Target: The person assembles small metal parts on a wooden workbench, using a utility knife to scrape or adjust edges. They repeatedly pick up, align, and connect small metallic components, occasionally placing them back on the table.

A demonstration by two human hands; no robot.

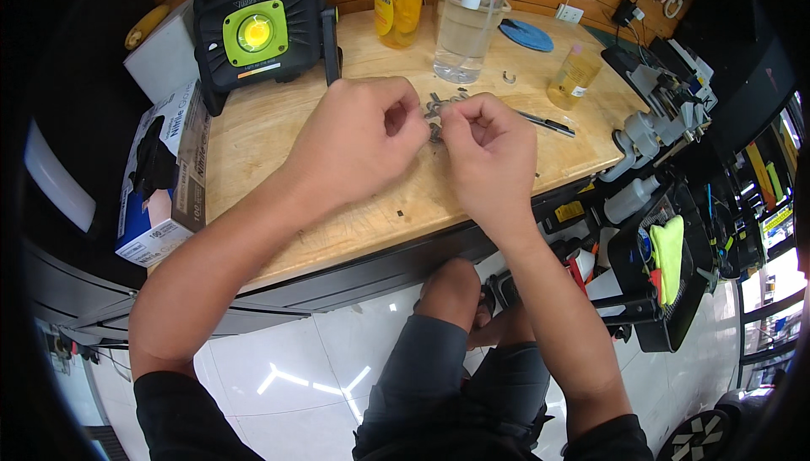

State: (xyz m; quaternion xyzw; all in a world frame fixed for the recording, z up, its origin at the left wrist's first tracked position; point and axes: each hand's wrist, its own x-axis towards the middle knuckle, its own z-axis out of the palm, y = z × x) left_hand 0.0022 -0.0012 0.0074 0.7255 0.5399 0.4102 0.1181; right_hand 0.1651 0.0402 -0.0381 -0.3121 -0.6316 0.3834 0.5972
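Note:
Above the wooden tabletop, my left hand [359,136] is closed in a pinch, thumb against curled fingers. Close beside it, my right hand [491,153] is pinched too, its fingertips almost meeting the left ones. Whatever sits between the fingertips is too small or hidden to make out. Just behind the fingers lies a small heap of grey metal-looking pieces [435,107], partly covered by my hands. A curved, hook-like piece [509,78] rests apart from the heap. To the right of my right hand lies a slim dark pen-like tool [550,124].
A black work light [256,32], lit yellow, stands back left behind a glove box [164,178]. At the back are a yellow liquid bottle [397,5], a clear water bottle [471,26] and a blue disc [526,36]. Right are an amber container [575,77] and a clamped metal device [654,134].

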